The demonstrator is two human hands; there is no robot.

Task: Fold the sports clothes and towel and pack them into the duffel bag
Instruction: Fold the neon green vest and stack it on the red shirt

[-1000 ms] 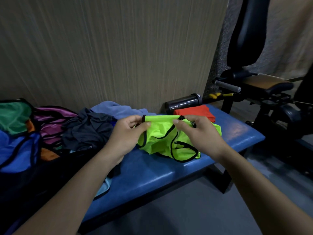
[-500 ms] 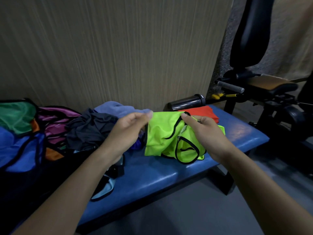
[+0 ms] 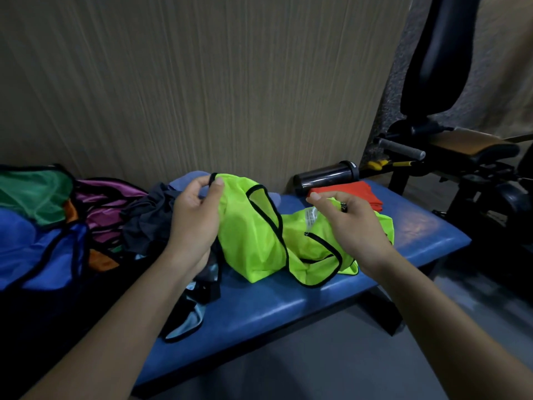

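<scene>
A neon yellow-green vest (image 3: 253,238) with black trim hangs partly lifted over the blue padded bench (image 3: 288,307). My left hand (image 3: 196,217) pinches its upper edge at the black trim. My right hand (image 3: 352,226) hovers over the vest's right part near the white label, thumb and fingers curled close together; I cannot tell whether it grips cloth. A folded red-orange garment (image 3: 357,192) lies behind on the bench. A dark grey garment (image 3: 150,220) and a light blue towel (image 3: 184,180) lie to the left.
At the far left sit piled green (image 3: 34,192), blue (image 3: 37,249) and purple (image 3: 106,206) mesh vests on something dark. A black bottle (image 3: 326,174) lies against the wall. Gym equipment (image 3: 461,157) stands to the right, grey floor below.
My left hand has lifted the vest's edge higher and spread it to the left. My right hand has shifted right and let the vest open out, showing its label.
</scene>
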